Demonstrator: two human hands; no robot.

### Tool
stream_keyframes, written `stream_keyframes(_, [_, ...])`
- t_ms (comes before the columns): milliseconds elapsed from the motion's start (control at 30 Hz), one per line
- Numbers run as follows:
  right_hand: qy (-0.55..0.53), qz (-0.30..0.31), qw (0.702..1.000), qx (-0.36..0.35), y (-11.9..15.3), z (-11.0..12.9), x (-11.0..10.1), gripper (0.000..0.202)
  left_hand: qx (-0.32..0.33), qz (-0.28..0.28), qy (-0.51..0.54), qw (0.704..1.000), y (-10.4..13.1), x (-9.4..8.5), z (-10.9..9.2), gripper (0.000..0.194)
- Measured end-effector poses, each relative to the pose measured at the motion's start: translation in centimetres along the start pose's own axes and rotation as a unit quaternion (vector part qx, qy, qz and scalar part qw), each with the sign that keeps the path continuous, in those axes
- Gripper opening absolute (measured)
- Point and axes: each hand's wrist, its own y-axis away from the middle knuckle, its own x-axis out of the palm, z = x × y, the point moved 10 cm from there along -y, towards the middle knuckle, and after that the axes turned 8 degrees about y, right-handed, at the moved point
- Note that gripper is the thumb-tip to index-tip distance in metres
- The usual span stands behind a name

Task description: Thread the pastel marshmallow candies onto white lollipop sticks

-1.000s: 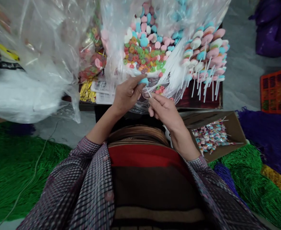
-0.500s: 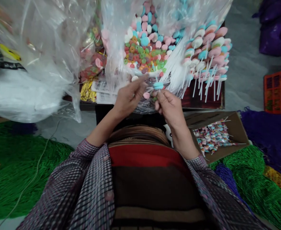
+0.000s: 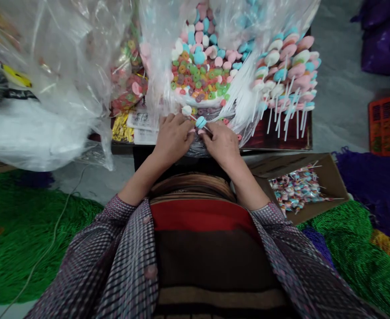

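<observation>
My right hand (image 3: pixel 223 141) pinches a thin lollipop stick, with blue candy pieces (image 3: pixel 200 122) threaded on it. The stick slants up to the left, its tip by a round white candy (image 3: pixel 187 110). My left hand (image 3: pixel 174 136) is beside that white candy with its fingers curled. A little pink shows at its fingertips, but what they hold is hidden. Both hands are over a clear plastic bag at the table edge. Just beyond them lie ring-shaped gummies (image 3: pixel 195 77) in green, orange and red, with pink, white and blue candies (image 3: pixel 199 57) behind.
White sticks (image 3: pixel 239 95) lie to the right of the gummies. Stacked candy skewers (image 3: pixel 286 71) sit at the table's right end. Below is a cardboard box (image 3: pixel 330 181) of wrapped candies. Large plastic bags (image 3: pixel 71 57) cover the left side. An orange crate (image 3: pixel 389 124) stands far right.
My right hand has moved left and lower, tilting the stick with the blue candy from upright toward the left. My left hand has drawn back slightly, its stretched fingers now curled.
</observation>
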Motion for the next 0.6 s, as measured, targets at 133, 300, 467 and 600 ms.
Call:
stream_keyframes(133, [-0.168,-0.059,0.984,0.023,-0.3,-1.5,-1.5,0.018,-0.039,-0.016,0.115,0.993,-0.9,-1.3,1.0,0.031])
stream_keyframes(300, [-0.364,-0.041,0.930,0.041,-0.3,-0.7,-2.4,0.027,-0.088,-0.034,0.304,0.948,-1.4,-1.2,0.8,0.029])
stream_keyframes(467, [-0.388,-0.033,0.920,0.052,-0.1,0.2,-2.0,0.024,-0.121,-0.007,0.375,0.919,-1.2,0.1,-0.5,0.024])
stream_keyframes(600, [-0.403,-0.049,0.912,0.064,-0.1,-0.6,-1.4,0.022,-0.148,0.004,0.435,0.888,-0.9,0.8,-0.3,0.024])
